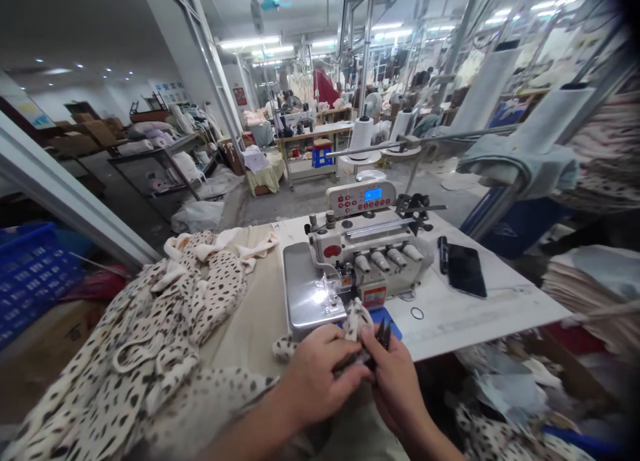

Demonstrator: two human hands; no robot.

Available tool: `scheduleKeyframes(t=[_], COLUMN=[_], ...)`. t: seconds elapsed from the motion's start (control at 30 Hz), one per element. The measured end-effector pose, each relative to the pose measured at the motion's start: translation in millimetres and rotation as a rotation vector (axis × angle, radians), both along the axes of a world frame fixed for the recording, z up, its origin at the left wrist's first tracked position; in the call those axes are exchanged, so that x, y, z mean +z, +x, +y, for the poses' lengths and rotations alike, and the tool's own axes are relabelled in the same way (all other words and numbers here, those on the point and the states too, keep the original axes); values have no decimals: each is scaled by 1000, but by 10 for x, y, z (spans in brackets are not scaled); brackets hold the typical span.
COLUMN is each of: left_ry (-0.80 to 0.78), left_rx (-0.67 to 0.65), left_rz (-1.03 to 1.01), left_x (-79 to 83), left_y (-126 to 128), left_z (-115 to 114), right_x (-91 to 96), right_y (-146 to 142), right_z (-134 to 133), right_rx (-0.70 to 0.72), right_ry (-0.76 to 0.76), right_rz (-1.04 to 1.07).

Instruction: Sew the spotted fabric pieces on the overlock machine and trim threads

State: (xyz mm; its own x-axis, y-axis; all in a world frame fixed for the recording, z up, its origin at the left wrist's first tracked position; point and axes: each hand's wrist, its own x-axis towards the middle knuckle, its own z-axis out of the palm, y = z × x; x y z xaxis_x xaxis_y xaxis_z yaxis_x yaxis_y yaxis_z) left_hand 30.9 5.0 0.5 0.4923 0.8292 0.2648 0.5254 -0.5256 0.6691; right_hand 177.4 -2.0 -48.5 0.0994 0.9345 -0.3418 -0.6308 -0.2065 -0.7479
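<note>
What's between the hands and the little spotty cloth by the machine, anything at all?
Nothing that I can see. The left hand and right hand are both at the cloth, in front of the machine. The dark snips in the right hand are beside it, not blocking it.

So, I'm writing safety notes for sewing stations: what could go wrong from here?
The dark snips in the right hand have their points near the spotted cloth, and might nick it. They could also prick the left hand, which is close by. Both hands are near the sewing machine, so one could be hurt if it started.
</note>
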Motion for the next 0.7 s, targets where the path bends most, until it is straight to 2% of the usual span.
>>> scheduleKeyframes(t=[0.17, 0.27, 0.37, 0.47, 0.53, 0.63, 0.7], left_ry=[-314, -507, -545, -414, -268, 4, 170], left_rx=[129, 8, -132, -207, -210, -108, -15], left_rz=[-262, -318, -152, 130, 348, 595, 664], left_x=[262, 502, 814, 1113, 1251, 1346, 1357], left_y=[-460, -786, -1043, -1198, -1273, -1391, -1479], left_z=[175, 400, 616, 779, 877, 1045, 1166], right_x=[76, 197, 301, 312, 259, 100, -46], right_y=[143, 278, 410, 523, 590, 680, 735], right_z=[-140, -199, -275, -409, -529, -728, -861], right_rx=[99, 172, 193, 177, 153, 130, 144], right_ry=[-4, 32, 59, 49, 13, -48, -79], right_rz=[23, -14, -27, -32, -63, -148, -222])
